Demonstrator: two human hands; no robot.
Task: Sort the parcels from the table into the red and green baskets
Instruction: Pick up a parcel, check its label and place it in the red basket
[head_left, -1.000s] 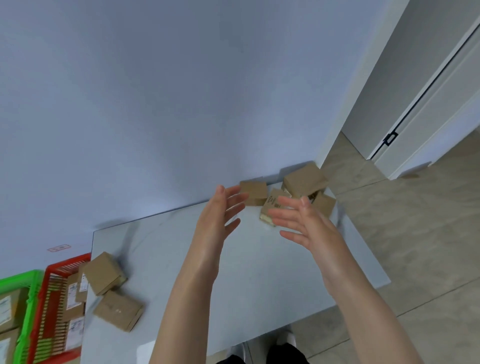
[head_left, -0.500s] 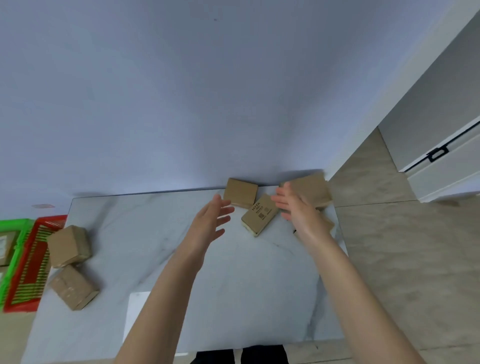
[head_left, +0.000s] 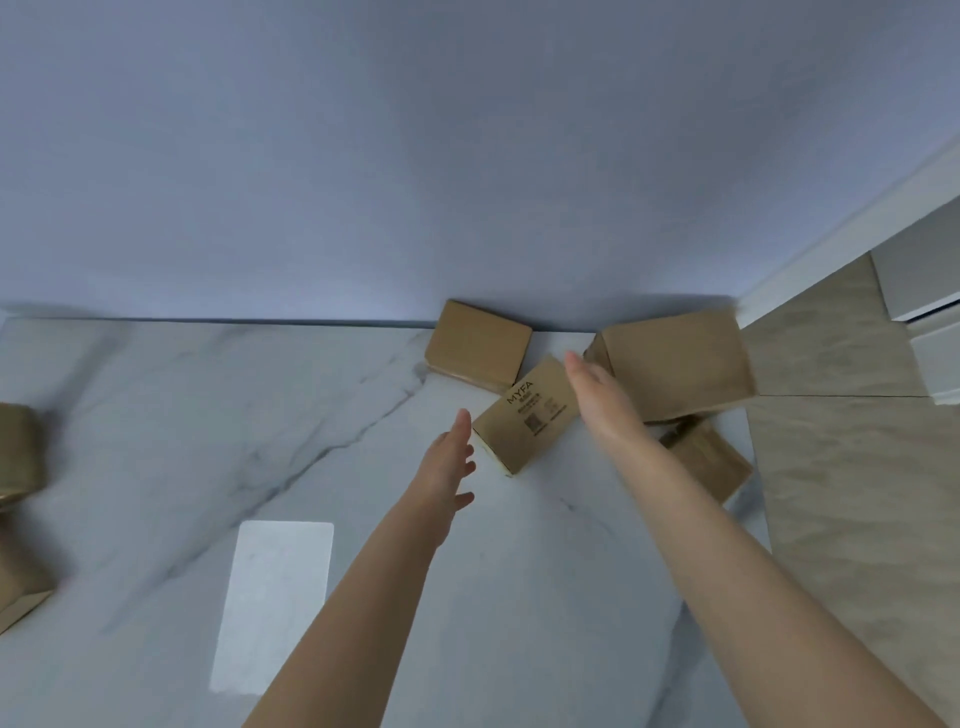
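Several brown cardboard parcels lie at the far right of the marble table (head_left: 208, 415). A flat printed parcel (head_left: 524, 415) sits between my hands. My left hand (head_left: 447, 467) reaches toward its left edge with straight fingers, holding nothing. My right hand (head_left: 597, 395) lies along its right edge, fingers straight, against a large plain parcel (head_left: 675, 358). A square parcel (head_left: 478, 343) rests at the wall. Another parcel (head_left: 711, 457) lies partly under my right forearm. Neither basket is in view.
Two more brown parcels (head_left: 18, 452) (head_left: 15, 582) sit at the table's left edge. A pale rectangular patch (head_left: 275, 603) shows on the near tabletop. The wall runs along the table's far side; tiled floor (head_left: 841, 493) lies to the right.
Both hands have moved forward and down to the printed parcel. The view has turned right and closer, so the red and green baskets have left the frame.
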